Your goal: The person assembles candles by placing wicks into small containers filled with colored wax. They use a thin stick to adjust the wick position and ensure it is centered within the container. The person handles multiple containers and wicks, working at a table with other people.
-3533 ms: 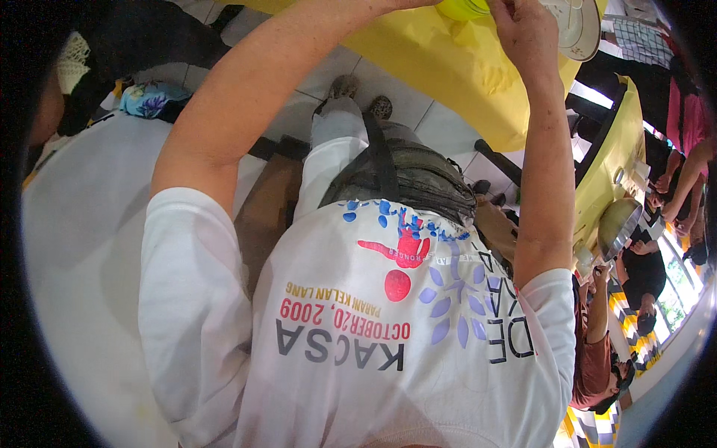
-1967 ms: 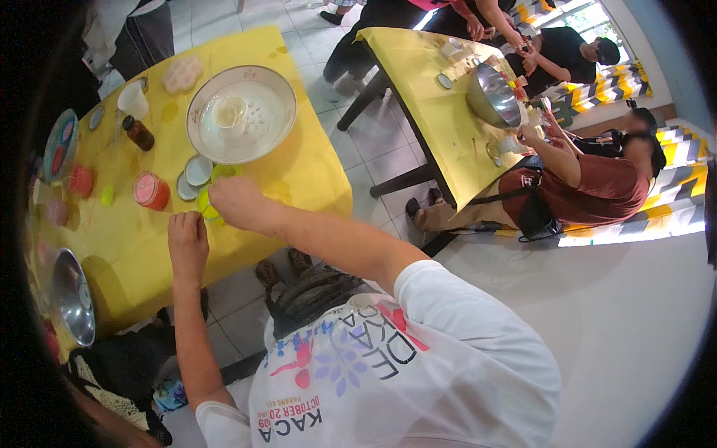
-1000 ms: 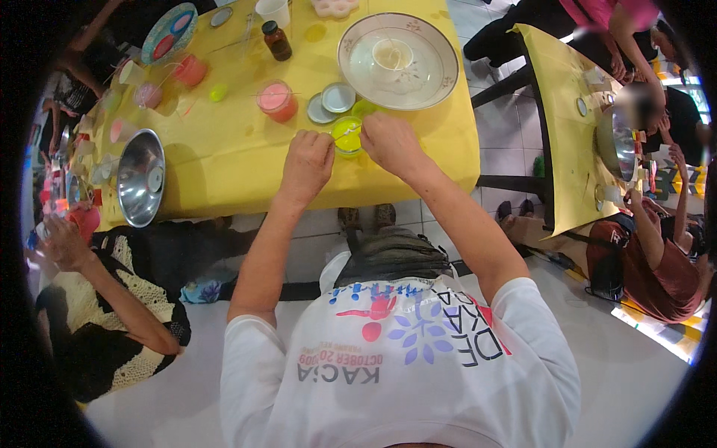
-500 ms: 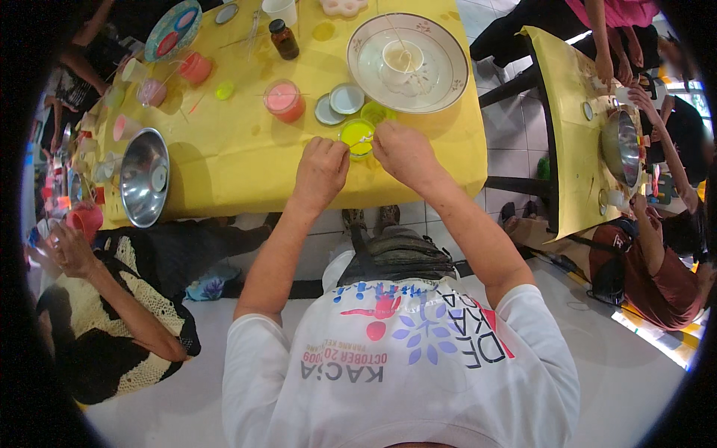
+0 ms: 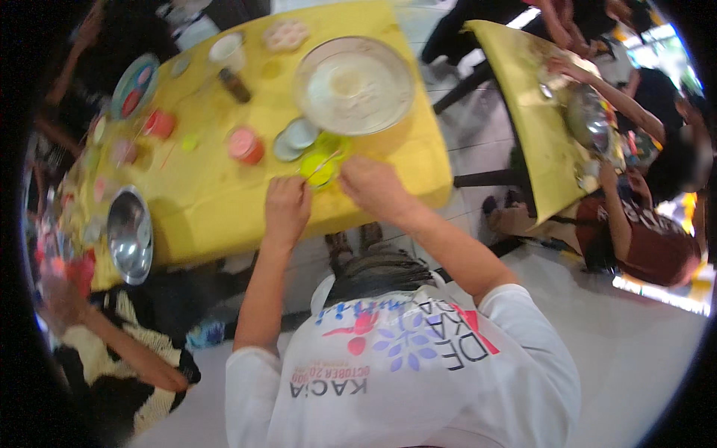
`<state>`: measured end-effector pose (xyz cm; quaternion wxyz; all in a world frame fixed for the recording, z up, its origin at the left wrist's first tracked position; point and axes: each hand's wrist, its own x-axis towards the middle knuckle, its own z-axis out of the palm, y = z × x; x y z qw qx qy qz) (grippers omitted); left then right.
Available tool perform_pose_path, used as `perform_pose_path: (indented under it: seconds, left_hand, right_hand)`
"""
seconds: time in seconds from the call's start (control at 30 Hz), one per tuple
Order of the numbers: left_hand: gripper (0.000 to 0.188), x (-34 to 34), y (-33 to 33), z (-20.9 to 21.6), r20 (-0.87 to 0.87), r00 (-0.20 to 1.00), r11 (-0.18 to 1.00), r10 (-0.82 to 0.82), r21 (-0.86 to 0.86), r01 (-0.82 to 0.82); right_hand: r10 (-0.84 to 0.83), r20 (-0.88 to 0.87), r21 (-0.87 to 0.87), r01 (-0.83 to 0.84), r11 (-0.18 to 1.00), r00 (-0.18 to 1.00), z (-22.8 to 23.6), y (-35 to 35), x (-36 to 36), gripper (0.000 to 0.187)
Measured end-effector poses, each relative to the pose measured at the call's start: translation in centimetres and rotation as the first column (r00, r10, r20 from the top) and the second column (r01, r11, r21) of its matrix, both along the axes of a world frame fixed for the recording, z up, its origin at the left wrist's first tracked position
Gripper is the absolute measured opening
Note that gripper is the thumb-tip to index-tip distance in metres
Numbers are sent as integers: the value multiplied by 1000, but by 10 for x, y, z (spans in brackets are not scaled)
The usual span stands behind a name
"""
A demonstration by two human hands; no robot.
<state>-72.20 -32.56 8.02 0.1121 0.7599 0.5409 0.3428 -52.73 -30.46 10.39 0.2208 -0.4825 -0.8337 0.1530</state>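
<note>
A glass of bright yellow-green contents (image 5: 320,175) stands near the table's front edge, between my two hands. Across its top lies a thin pale stick (image 5: 326,161), smeared by motion. My left hand (image 5: 287,205) is closed at the left of the glass, fingertips close to the stick's left end. At the right, my right hand (image 5: 371,184) is closed too, its fingertips beside the glass rim. Whatever is between the fingers of either hand is hidden or blurred. Behind the glass are two round metal lids (image 5: 301,133) and a second yellow-green round piece (image 5: 334,142).
Farther back are a large plate (image 5: 306,108), a pink-filled glass (image 5: 245,145), a brown bottle (image 5: 234,85) and a white cup (image 5: 226,51). A steel bowl (image 5: 128,235) sits at the table's left front edge. People work at the left and at another yellow table (image 5: 515,97).
The view has turned and blurred, shifting the table leftward. My right hand has come slightly away from the stick; my left hand stays beside the glass.
</note>
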Motion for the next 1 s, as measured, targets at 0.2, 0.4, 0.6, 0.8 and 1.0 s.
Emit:
perform_pose_path:
  seconds: [0.2, 0.4, 0.6, 0.8, 1.0]
  left_hand:
    - [10, -3, 3, 0, 28, 1000, 999, 12, -44, -11]
    - [10, -4, 5, -3, 24, 1000, 999, -9, -32, 9]
    - [10, -6, 4, -5, 27, 999, 999, 24, -25, -23]
    - [12, -6, 5, -6, 114, 992, 996, 50, -85, -40]
    - [11, -9, 2, -9, 186, 979, 991, 89, -118, -68]
  right_hand:
    - [-25, -117, 0, 25, 1000, 993, 21, -3, -1, 13]
    - [-49, -185, -31, 44, 999, 982, 24, -9, 6, 12]
    - [-110, -282, -27, 107, 994, 953, 28, -10, 11, 11]
    - [-120, -242, -93, 100, 991, 963, 25, -11, 7, 10]
    - [-87, -182, -116, 67, 991, 979, 27, -7, 11, 13]
